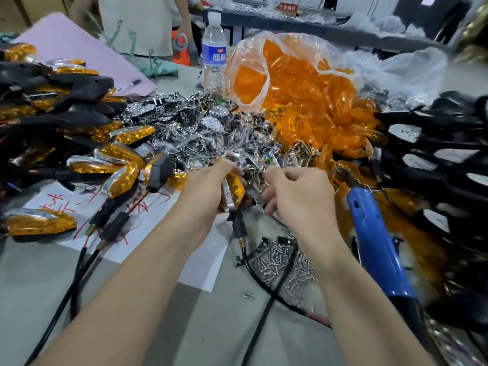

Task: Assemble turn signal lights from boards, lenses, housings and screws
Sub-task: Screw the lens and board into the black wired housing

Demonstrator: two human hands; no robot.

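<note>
- The turn signal light (233,188) I'm working on is in my left hand (208,186). My fingers are wrapped round it, the amber lens is showing, and the black stem and cable hang down below my palm.
- My right hand (298,194) is just beside it, fingers curled in at the near edge of the chrome parts pile (211,128). Honestly can't tell if it's pinching anything, the fingertips are hidden.
- There's a heap of screws (282,262) on the table right below my hands, with a black cable lying across it.
- The blue electric screwdriver (375,233) lies just right of my right wrist.
- Behind the chrome pile, a clear bag of orange lenses (290,83) sits open, spilling toward me.
- Black housings (435,159) are stacked on the far right.
- Assembled lights (79,143) are heaped on the left, a few of them on white paper with red writing (158,220).
- A water bottle (214,56) stands upright at the back.
</note>
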